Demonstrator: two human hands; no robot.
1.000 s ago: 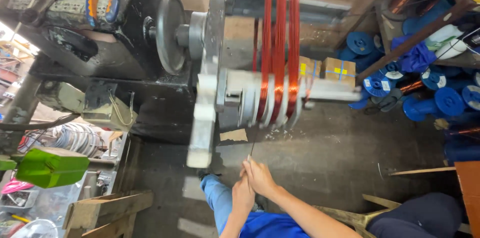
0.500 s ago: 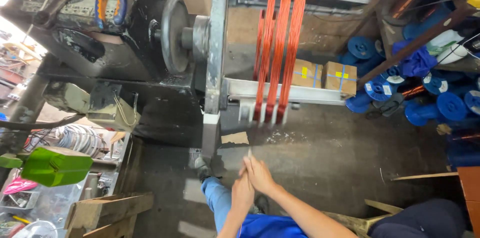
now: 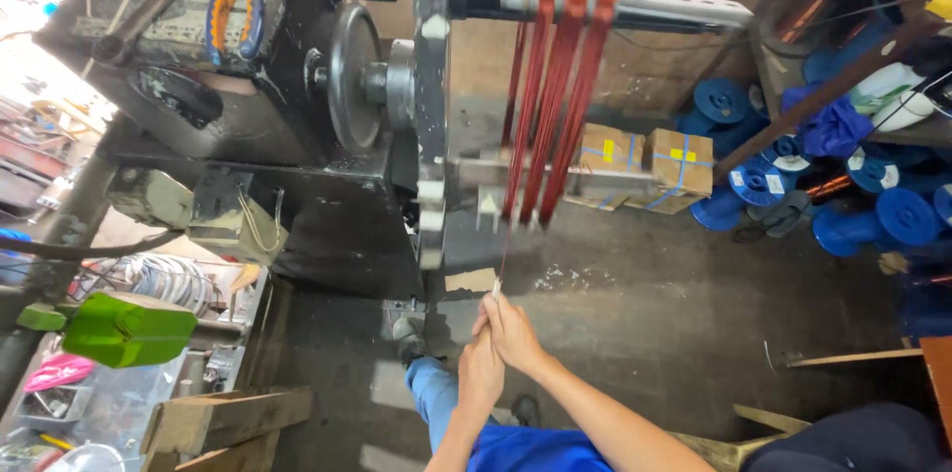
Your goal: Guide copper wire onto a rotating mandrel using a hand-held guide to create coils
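Both my hands are held together low in the middle of the head view, pinching a thin copper wire (image 3: 502, 259). My right hand (image 3: 513, 331) is the upper one, and my left hand (image 3: 482, 373) sits just below and left of it. From my fingers the wire rises to several red-copper coils (image 3: 555, 85), wound on the grey metal frame (image 3: 432, 115) of a winding machine. A dark flywheel (image 3: 352, 75) sits on the machine's shaft to the left of the frame. My blue-trousered knee shows under my hands.
Blue wire spools (image 3: 759, 179) and two strapped cardboard boxes (image 3: 645, 163) lie on the floor at the right. Orange-and-blue pliers (image 3: 236, 8) rest on the machine top. At the lower left are a green object (image 3: 124, 330) and wooden blocks (image 3: 223, 422).
The winding frame has turned, so the coils now hang long from the top bar. My hands stay in the same place on the wire.
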